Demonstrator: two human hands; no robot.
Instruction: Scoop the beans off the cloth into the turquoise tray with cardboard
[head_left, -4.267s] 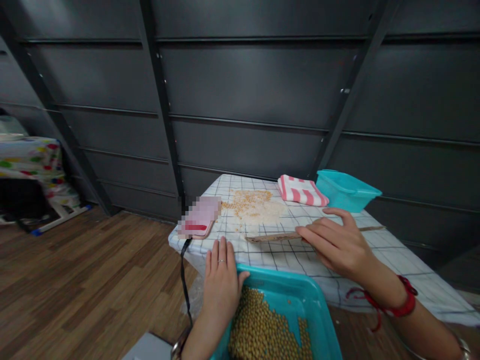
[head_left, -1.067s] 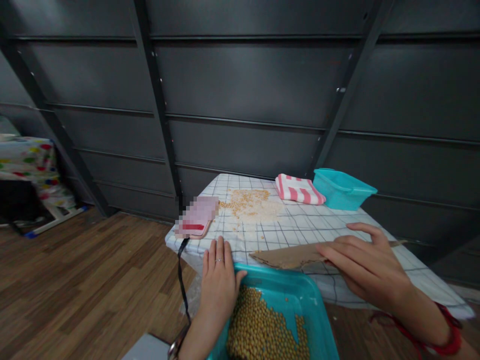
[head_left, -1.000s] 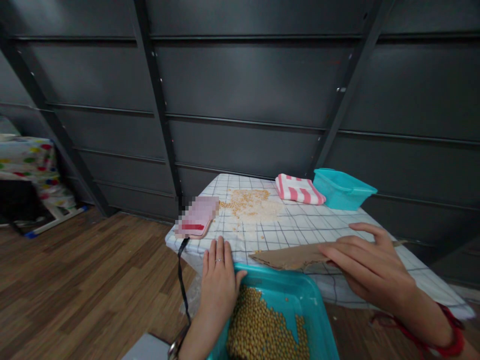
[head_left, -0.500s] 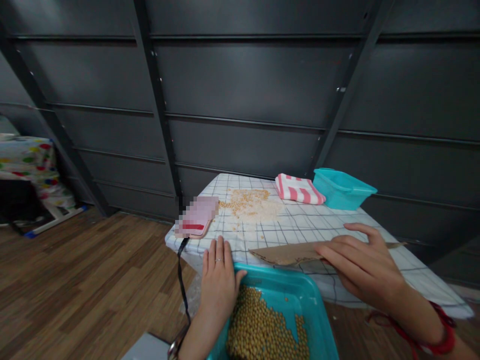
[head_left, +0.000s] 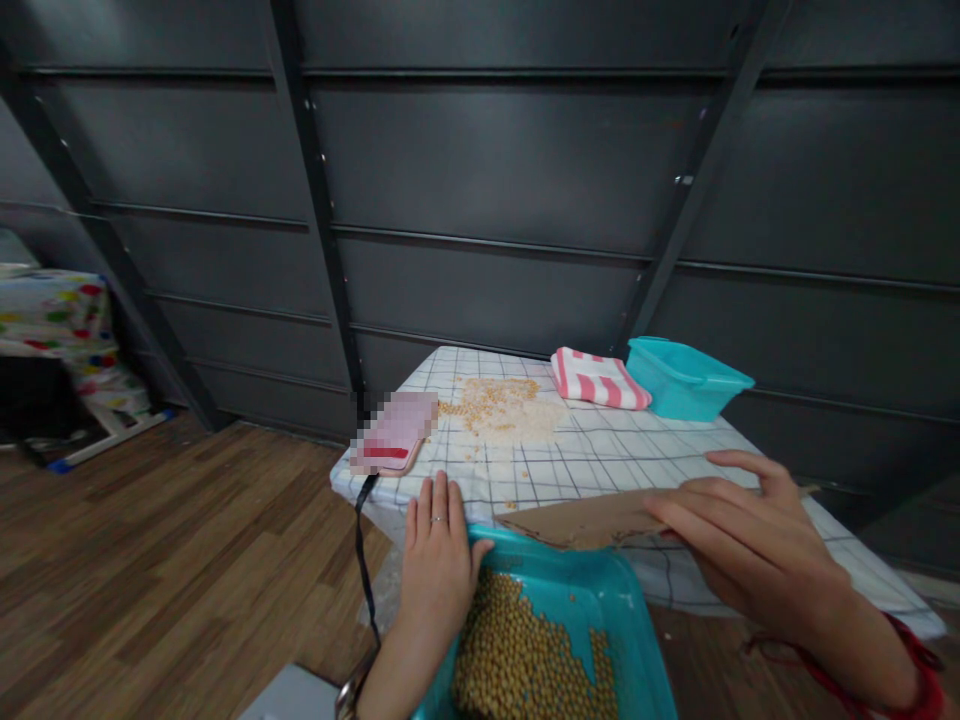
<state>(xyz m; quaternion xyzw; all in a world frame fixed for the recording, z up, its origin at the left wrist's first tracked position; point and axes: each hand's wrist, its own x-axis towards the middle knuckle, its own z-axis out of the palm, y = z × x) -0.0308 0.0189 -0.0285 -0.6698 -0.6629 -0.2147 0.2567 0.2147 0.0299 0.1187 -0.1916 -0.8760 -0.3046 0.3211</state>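
Note:
My left hand (head_left: 435, 560) lies flat with its fingers stretched onto the front edge of the checked tablecloth (head_left: 630, 455), its thumb over the corner of a teal basin (head_left: 637, 600). Many soybeans (head_left: 517, 650) fill the basin's bottom unevenly. My right hand (head_left: 742, 540) is closed on a strip of cardboard (head_left: 577, 520), held along the table's front edge, its lower edge over the basin's far rim. Beyond it, a patch of pale powder (head_left: 536, 422) with yellow grains (head_left: 491, 400) spreads across the cloth. A few loose beans lie between the patch and the cardboard.
A pink phone (head_left: 397, 425), partly pixelated, rests at the table's left corner, with a black strap (head_left: 361, 550) hanging below. At the back right are a folded red-and-white striped towel (head_left: 598, 380) and a smaller turquoise bin (head_left: 686, 380). A dark panel wall (head_left: 487, 170) stands behind the table.
My right hand has shifted slightly right and toward me, bringing the cardboard down to the basin's rim. A loose bean now shows behind the cardboard. My left hand stays in place.

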